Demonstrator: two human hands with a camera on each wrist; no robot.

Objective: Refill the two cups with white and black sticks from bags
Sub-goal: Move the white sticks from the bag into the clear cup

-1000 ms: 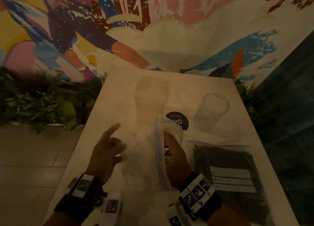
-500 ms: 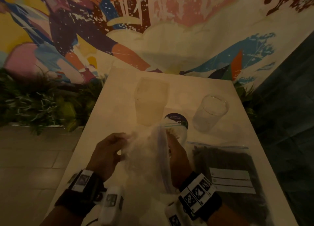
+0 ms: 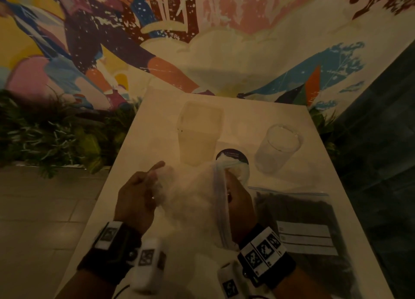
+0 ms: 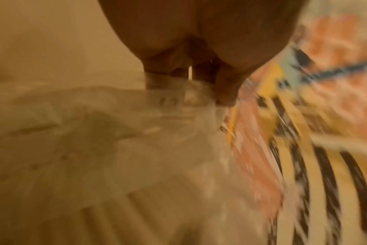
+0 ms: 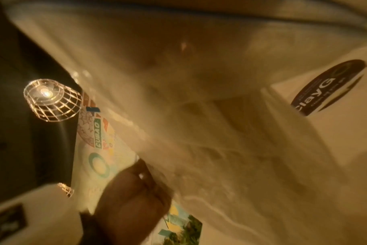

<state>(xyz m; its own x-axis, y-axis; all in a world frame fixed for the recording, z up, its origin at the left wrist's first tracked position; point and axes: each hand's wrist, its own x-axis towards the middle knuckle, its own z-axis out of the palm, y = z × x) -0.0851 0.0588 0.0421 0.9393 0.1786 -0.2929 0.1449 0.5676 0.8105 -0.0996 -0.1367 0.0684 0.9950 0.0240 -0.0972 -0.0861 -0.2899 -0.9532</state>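
A clear zip bag of white sticks (image 3: 190,197) is held up over the near middle of the table (image 3: 157,123). My left hand (image 3: 143,191) pinches its left side, and the left wrist view shows my fingertips (image 4: 224,97) closed on the plastic (image 4: 163,92). My right hand (image 3: 238,200) grips the bag's zip rim at its mouth, with the fingers partly hidden behind the plastic (image 5: 199,132). A square frosted cup (image 3: 199,132) and a round clear cup (image 3: 278,148) stand beyond. A bag of black sticks (image 3: 298,220) lies flat at the right.
A dark round sticker (image 3: 233,156) sits on the table between the cups, just past the bag's mouth. Plants (image 3: 45,141) line the floor to the left, below a painted wall. A caged lamp (image 5: 50,99) shows in the right wrist view.
My left hand, open beside the bag a second ago, has closed on its left side. The bag has risen and its mouth has moved toward the sticker.
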